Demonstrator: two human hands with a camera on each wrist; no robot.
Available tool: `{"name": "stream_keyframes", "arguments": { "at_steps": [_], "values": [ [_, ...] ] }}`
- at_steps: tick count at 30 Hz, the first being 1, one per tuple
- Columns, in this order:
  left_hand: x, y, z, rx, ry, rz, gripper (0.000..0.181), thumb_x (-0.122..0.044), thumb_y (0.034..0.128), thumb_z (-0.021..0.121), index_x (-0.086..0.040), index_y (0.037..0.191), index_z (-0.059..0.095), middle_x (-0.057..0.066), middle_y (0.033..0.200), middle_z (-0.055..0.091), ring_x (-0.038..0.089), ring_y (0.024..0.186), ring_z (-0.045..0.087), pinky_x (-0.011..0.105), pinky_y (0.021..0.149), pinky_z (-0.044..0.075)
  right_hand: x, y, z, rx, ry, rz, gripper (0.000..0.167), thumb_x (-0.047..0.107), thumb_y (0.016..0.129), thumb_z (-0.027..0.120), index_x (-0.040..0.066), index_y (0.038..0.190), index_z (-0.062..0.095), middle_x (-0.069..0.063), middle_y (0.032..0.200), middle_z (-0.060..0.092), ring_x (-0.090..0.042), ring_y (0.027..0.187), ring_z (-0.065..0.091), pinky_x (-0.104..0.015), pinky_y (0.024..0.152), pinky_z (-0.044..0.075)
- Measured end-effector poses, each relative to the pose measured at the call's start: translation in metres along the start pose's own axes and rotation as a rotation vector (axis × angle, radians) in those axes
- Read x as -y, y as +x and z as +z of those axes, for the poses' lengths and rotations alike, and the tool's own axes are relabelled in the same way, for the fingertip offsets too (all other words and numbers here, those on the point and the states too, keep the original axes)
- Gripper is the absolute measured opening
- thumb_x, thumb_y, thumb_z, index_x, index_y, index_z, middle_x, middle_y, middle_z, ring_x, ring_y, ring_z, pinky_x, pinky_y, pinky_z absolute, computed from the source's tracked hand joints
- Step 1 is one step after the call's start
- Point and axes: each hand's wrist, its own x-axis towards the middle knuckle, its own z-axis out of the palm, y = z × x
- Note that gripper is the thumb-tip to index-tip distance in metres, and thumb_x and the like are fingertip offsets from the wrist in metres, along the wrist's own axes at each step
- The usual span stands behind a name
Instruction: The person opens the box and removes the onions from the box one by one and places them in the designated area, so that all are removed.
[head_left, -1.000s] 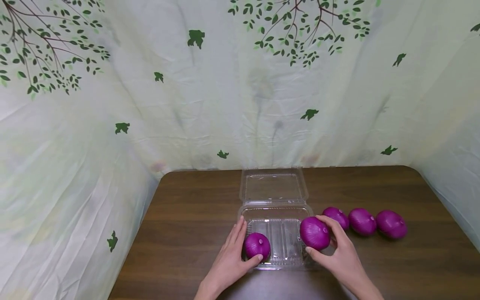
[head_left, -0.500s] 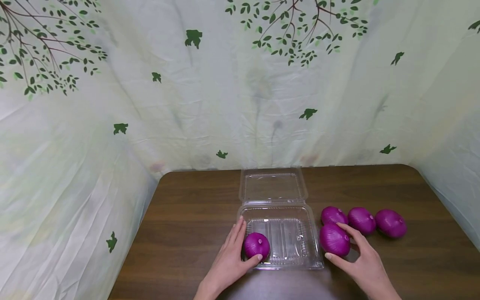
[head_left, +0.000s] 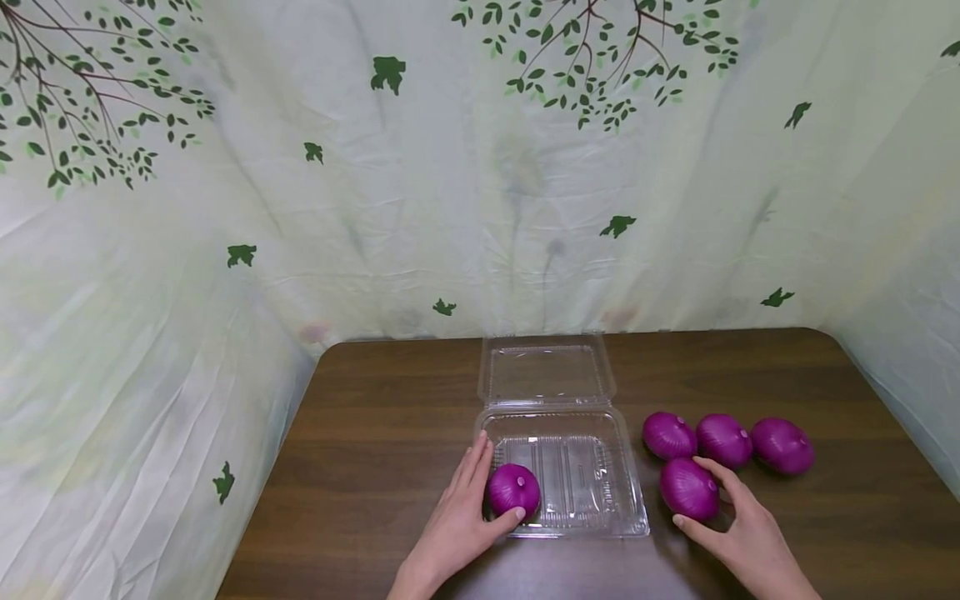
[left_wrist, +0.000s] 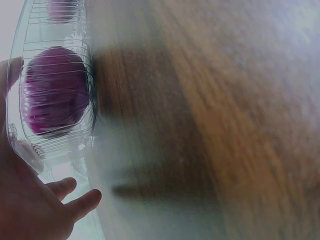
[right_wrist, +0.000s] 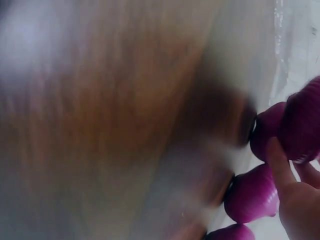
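Observation:
A clear plastic clamshell container (head_left: 570, 521) lies with its lid (head_left: 547, 371) folded back. One red onion (head_left: 514, 489) sits at the left of its base; in the left wrist view the onion (left_wrist: 56, 92) shows through the ribbed wall. My left hand (head_left: 461, 517) rests along the container's left side, fingers straight and thumb by the onion at the front. My right hand (head_left: 742, 529) holds another red onion (head_left: 688, 489) between thumb and fingers, right of the container. In the right wrist view this onion (right_wrist: 302, 125) is partly cut off by the frame edge.
Three more red onions (head_left: 723, 442) lie in a row behind my right hand, right of the container. Brown wood-grain tabletop (head_left: 375, 433) surrounds everything. A pale curtain (head_left: 420, 208) printed with leaves hangs behind the table's far edge.
My right hand has moved right with its onion, from over the container's right edge to beside the row of onions. My left hand has stayed in place.

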Motion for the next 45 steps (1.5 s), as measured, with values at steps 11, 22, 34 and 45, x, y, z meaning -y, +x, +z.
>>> {"name": "stream_keyframes", "arguments": {
  "at_steps": [11, 22, 34, 45],
  "values": [
    [0.0, -0.001, 0.001, -0.006, -0.003, -0.005, 0.101, -0.067, 0.0825, 0.063, -0.015, 0.158, 0.021, -0.007, 0.165, 0.004, 0.032, 0.148, 0.016, 0.066, 0.105, 0.029, -0.014, 0.008, 0.005, -0.006, -0.076, -0.128, 0.078, 0.034, 0.073, 0.088, 0.013, 0.137, 0.049, -0.009, 0.133, 0.05, -0.03, 0.114, 0.053, -0.047, 0.086, 0.048],
    [-0.001, -0.001, 0.0, -0.001, -0.009, -0.004, 0.101, -0.066, 0.0828, 0.063, -0.015, 0.158, 0.02, -0.008, 0.165, 0.003, 0.031, 0.148, 0.016, 0.067, 0.104, 0.029, -0.008, 0.015, -0.002, 0.157, -0.075, 0.073, 0.089, 0.052, 0.078, 0.079, 0.006, 0.143, 0.039, -0.032, 0.138, 0.045, -0.051, 0.119, 0.049, -0.067, 0.086, 0.044],
    [-0.002, -0.001, 0.0, -0.001, -0.021, 0.0, 0.101, -0.066, 0.083, 0.063, -0.014, 0.158, 0.02, -0.007, 0.165, 0.004, 0.032, 0.148, 0.016, 0.066, 0.104, 0.03, -0.009, 0.013, -0.002, 0.182, -0.065, 0.079, 0.1, 0.048, 0.074, 0.083, 0.003, 0.147, 0.032, -0.034, 0.138, 0.043, -0.054, 0.122, 0.044, -0.069, 0.087, 0.041],
    [-0.001, -0.002, 0.001, -0.013, -0.016, 0.001, 0.102, -0.068, 0.0824, 0.063, -0.014, 0.158, 0.02, -0.006, 0.165, 0.004, 0.03, 0.148, 0.014, 0.066, 0.104, 0.03, 0.006, 0.009, -0.001, -0.042, -0.117, -0.2, 0.082, 0.029, 0.073, 0.087, 0.004, 0.14, 0.046, -0.02, 0.139, 0.047, -0.041, 0.121, 0.042, -0.055, 0.1, 0.038]
  ]
}}
